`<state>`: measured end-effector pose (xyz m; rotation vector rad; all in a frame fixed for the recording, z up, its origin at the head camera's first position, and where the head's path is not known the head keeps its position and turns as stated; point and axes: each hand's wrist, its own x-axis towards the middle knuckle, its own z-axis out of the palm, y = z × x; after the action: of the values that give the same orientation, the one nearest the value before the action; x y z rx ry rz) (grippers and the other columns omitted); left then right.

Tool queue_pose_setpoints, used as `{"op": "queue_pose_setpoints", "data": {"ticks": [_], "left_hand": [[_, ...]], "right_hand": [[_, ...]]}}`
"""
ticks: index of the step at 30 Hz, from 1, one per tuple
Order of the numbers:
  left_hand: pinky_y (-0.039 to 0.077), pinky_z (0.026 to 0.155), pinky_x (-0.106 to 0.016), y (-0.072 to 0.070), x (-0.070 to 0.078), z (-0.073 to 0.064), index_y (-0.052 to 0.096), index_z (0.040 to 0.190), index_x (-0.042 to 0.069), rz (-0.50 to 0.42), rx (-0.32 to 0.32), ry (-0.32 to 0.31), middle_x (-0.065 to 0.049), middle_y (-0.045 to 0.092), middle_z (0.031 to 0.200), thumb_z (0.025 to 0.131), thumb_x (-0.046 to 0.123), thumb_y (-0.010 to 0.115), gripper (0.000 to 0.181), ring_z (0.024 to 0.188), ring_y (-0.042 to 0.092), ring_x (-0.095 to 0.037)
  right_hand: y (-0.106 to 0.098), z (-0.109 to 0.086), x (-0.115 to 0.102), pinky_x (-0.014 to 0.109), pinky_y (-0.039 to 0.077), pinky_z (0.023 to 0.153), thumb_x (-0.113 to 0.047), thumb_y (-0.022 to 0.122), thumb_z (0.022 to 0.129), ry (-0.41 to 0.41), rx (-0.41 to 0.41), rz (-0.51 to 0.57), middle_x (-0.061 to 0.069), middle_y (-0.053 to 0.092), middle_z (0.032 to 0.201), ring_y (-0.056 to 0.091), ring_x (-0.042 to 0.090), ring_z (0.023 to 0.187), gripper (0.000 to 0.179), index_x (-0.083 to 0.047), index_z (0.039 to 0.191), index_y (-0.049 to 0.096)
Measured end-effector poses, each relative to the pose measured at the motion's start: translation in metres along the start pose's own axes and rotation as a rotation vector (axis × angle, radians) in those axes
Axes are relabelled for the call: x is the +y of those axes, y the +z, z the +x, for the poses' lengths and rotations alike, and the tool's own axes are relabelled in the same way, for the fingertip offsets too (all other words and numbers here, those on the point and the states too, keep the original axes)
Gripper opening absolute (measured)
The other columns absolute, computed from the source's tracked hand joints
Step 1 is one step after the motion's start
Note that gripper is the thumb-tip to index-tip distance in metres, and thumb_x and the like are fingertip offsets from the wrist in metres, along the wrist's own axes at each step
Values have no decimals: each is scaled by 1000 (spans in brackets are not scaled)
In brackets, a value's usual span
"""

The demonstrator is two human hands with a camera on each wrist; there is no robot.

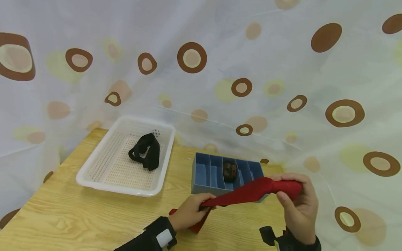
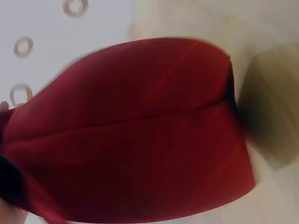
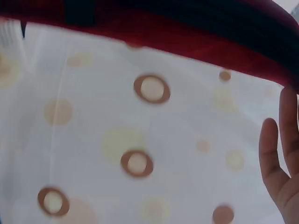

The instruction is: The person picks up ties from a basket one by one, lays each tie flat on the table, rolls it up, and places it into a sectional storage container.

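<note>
Left hand (image 1: 190, 211) pinched red tie (image 1: 248, 192), fingers clamped on it, loose red part below. Right hand (image 1: 301, 211) held tie's other end, fingers and thumb curled round. Tie stretched between them above tabletop (image 1: 103, 218), partly covering blue divided box (image 1: 204, 189). Dark bundle (image 1: 230, 171) sat in box's middle compartment. Black tie (image 1: 153, 153) lay looped in white basket (image 1: 125, 190).

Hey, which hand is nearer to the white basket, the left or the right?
Left. The left hand is in front of the white basket, just to its right; the right hand is much farther right, by the blue box's right end.
</note>
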<state>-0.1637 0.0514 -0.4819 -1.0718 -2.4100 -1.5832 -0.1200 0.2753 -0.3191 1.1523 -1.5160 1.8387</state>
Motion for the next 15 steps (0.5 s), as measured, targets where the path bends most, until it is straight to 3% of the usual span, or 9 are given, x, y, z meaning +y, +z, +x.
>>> {"op": "queue_pose_setpoints", "data": {"ticks": [2, 4, 8, 11, 13, 15], "left_hand": [[52, 79, -23, -15, -9, -7, 64, 109, 16, 164, 45, 19, 1, 68, 100, 82, 5, 69, 29, 89, 63, -8], [53, 76, -25, -29, -17, -14, 65, 108, 16, 354, 113, 78, 2, 68, 99, 77, 4, 74, 34, 88, 65, -10], [53, 67, -24, -49, -28, -26, 70, 93, 17, 647, 282, 217, 4, 66, 87, 66, 8, 83, 31, 77, 65, -10], [51, 64, -21, -52, -32, -34, 70, 83, 15, 772, 342, 310, 4, 62, 80, 69, 11, 81, 18, 71, 61, -9], [49, 62, -19, -48, -36, -39, 69, 80, 14, 835, 340, 373, 3, 60, 78, 84, 13, 68, 4, 70, 57, -8], [48, 61, -19, -42, -40, -44, 67, 79, 14, 889, 318, 423, 2, 58, 79, 95, 15, 50, 24, 70, 54, -9]], "right_hand": [[-17, -7, -2, 26, 53, 83, 18, 45, 88, 0, 73, 91, 26, 62, 107, 62, 28, 100, 25, 24, 112, 42], [-39, -18, -4, 29, 54, 83, 21, 38, 89, 15, 128, 161, 29, 61, 105, 62, 30, 98, 25, 25, 113, 40], [-86, -50, -1, 27, 54, 80, 23, 29, 89, 116, 245, 148, 25, 62, 99, 63, 27, 91, 29, 22, 114, 44], [-117, -81, 9, 22, 53, 76, 22, 30, 90, 325, 293, -30, 12, 65, 96, 66, 17, 86, 35, 11, 115, 51], [-134, -103, 22, 18, 51, 70, 17, 36, 92, 529, 288, -206, 2, 67, 90, 65, 10, 79, 35, -3, 114, 55], [-148, -122, 37, 18, 48, 65, 7, 42, 95, 764, 247, -407, -6, 66, 82, 63, 5, 73, 31, -16, 110, 55]]}}
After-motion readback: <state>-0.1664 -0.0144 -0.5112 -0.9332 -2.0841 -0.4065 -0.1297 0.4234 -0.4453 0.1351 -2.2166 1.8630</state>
